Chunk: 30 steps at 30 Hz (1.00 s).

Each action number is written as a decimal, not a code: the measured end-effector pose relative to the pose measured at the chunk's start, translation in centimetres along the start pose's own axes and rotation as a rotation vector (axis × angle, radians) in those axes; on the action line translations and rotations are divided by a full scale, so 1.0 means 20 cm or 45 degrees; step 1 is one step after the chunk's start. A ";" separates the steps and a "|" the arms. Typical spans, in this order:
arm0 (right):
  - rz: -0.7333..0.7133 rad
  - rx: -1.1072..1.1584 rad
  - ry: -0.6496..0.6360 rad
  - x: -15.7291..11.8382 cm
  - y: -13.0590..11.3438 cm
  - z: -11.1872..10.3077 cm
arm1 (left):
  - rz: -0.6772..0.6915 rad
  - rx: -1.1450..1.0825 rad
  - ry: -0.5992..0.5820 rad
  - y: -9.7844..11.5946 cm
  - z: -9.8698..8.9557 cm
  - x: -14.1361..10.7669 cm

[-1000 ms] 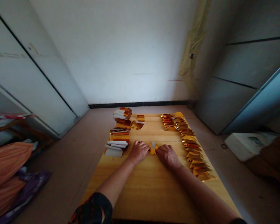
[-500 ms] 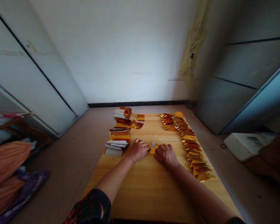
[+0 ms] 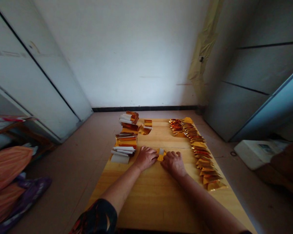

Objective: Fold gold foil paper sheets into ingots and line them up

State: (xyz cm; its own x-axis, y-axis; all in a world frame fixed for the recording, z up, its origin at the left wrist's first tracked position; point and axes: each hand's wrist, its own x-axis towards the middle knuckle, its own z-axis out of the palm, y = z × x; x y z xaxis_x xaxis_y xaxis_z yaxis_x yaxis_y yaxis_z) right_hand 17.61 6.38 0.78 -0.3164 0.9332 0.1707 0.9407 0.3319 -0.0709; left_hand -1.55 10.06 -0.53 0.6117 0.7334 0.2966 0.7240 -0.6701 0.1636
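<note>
A small gold foil paper [image 3: 160, 156] with a pale grey patch on top lies between my hands on the wooden table [image 3: 146, 204]. My left hand [image 3: 147, 158] grips its left side, fingers bent and close together. At the opposite side, my right hand [image 3: 174, 163] holds the paper with curled fingers, and its fingertips are partly hidden. To the left are stacks of gold foil paper sheets [image 3: 126, 140], some showing white backs [image 3: 120, 158]. Along the right edge runs a row of folded gold paper pieces [image 3: 201, 155].
Loose gold sheets [image 3: 144, 129] lie at the table's far left. Beyond the table are a white wall [image 3: 136, 58] and a grey cabinet [image 3: 254, 74]. A white box [image 3: 251, 152] stands on the floor at right; orange cloth [image 3: 9, 169] hangs at left.
My right hand has turned slightly inward over the paper, covering a bit more of it. The paper and my left hand stay almost in place; the view shifts a little.
</note>
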 end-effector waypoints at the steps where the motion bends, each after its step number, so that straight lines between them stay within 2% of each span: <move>1: -0.003 0.009 0.020 0.00 0.00 0.00 | -0.005 -0.009 -0.003 0.00 0.00 0.00; 4: -0.043 -0.006 0.095 0.00 0.02 0.03 | -0.019 -0.020 0.001 -0.01 0.00 0.00; 10: -0.232 -0.082 0.237 0.00 0.05 0.09 | 0.015 -0.019 -0.004 0.00 0.00 0.00; 16: -0.233 -0.062 0.156 0.01 0.05 0.08 | -0.001 -0.038 0.027 0.00 0.01 0.00; 22: -0.173 0.021 0.161 -0.01 0.05 0.07 | -0.065 -0.039 0.121 0.01 0.05 0.02; 30: -0.057 0.065 0.033 0.00 0.06 0.06 | 0.012 0.008 0.128 0.02 0.06 0.00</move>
State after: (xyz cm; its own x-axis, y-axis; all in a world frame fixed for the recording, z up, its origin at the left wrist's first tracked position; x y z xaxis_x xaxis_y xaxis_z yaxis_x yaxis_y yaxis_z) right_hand 18.53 6.88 -0.39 -0.3542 0.9135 0.1999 0.9179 0.3805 -0.1124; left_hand -0.84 9.92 -1.48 0.5835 0.7116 0.3914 0.7206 -0.6759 0.1545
